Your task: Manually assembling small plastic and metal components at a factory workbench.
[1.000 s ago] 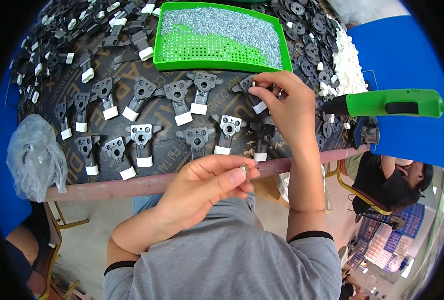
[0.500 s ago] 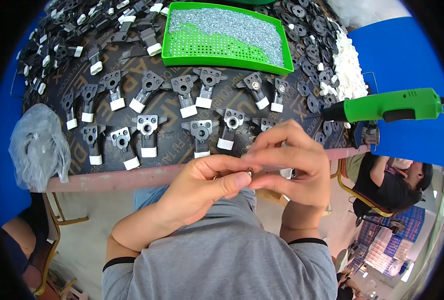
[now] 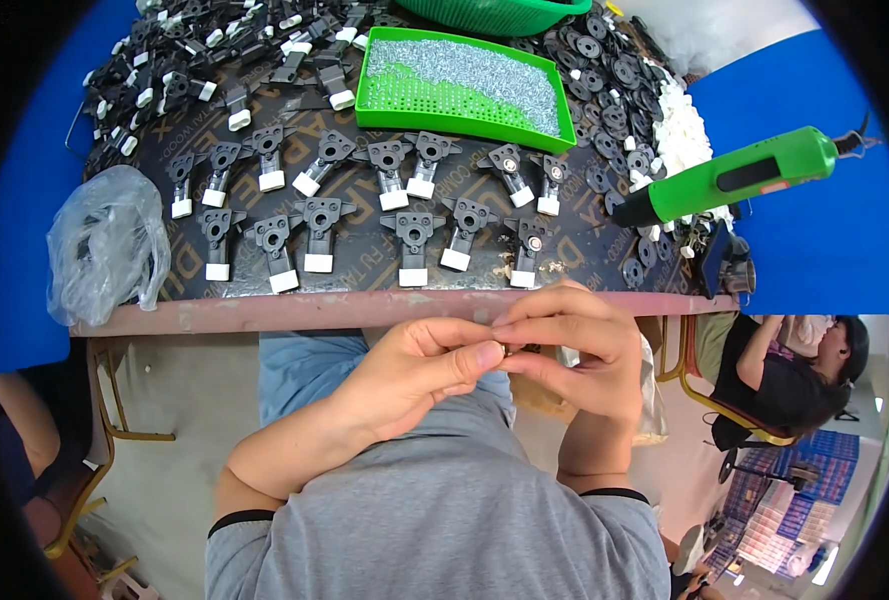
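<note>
The left hand (image 3: 424, 378) and right hand (image 3: 581, 350) meet in front of the grey T-shirt (image 3: 434, 500), just short of the bench (image 3: 359, 272); each is closed to a pinch, thumb against fingers, with a small metal piece (image 3: 505, 349) held where their fingertips come together, most of it hidden by them. Past the pinkish bench edge (image 3: 264, 316), black plastic brackets (image 3: 320, 237) with white end caps stand out in two loose rows, six nearer and eight farther; three toward the right show a shiny round insert in the hub. A crumpled clear plastic bag (image 3: 109, 245) lies at the left, and a green-and-black electric screwdriver (image 3: 744, 180) juts in from the right. Beyond the rows sits a green tray (image 3: 464, 132) of silvery screws (image 3: 464, 70), between a heap of more brackets and piles of black discs (image 3: 594, 80) and white pieces (image 3: 680, 135). A darker green basket (image 3: 504, 22) is farthest back.
</note>
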`<act>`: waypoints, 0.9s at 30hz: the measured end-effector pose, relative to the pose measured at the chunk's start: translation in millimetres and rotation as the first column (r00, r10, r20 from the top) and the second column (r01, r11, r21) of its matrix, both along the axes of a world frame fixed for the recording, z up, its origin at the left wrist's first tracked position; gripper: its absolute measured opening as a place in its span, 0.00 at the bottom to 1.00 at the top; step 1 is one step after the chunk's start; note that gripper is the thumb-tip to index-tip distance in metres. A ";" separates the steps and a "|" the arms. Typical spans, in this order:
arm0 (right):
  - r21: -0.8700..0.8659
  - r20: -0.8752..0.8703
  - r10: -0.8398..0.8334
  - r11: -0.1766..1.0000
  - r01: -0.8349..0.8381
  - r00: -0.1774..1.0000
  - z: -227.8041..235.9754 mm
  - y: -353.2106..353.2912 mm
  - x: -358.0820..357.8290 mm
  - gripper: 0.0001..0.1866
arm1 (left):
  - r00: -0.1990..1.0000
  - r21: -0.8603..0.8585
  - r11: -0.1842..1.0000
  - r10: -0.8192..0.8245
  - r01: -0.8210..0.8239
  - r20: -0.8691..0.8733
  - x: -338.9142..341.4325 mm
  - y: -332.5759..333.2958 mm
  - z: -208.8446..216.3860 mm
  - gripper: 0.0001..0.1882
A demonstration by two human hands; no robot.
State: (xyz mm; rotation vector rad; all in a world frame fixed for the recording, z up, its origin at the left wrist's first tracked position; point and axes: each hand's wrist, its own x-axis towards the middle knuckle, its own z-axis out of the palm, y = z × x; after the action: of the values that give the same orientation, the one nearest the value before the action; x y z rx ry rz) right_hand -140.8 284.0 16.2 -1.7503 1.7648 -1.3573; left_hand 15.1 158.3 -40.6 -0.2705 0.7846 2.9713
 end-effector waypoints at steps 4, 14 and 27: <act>0.005 0.078 0.002 1.000 -0.003 0.997 -5.9 1.3 4.5 0.17 | 0.999 -0.017 0.999 0.050 -0.050 0.020 4.6 3.8 0.8 0.13; 0.048 0.341 -0.005 0.999 -0.012 0.940 -20.9 -2.9 3.2 0.12 | 0.997 0.035 0.998 0.058 -0.060 0.044 3.7 0.7 -4.5 0.13; 0.051 0.638 0.063 0.991 -0.123 0.767 -35.8 -12.5 1.4 0.13 | 0.999 0.139 0.990 0.010 -0.016 0.038 1.0 -9.4 -5.8 0.14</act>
State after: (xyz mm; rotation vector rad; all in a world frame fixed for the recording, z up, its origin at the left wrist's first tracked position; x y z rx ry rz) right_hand -139.4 271.6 -19.6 -1.1041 1.3058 -1.5547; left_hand 16.1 148.9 -46.4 -0.3224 0.5696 3.0056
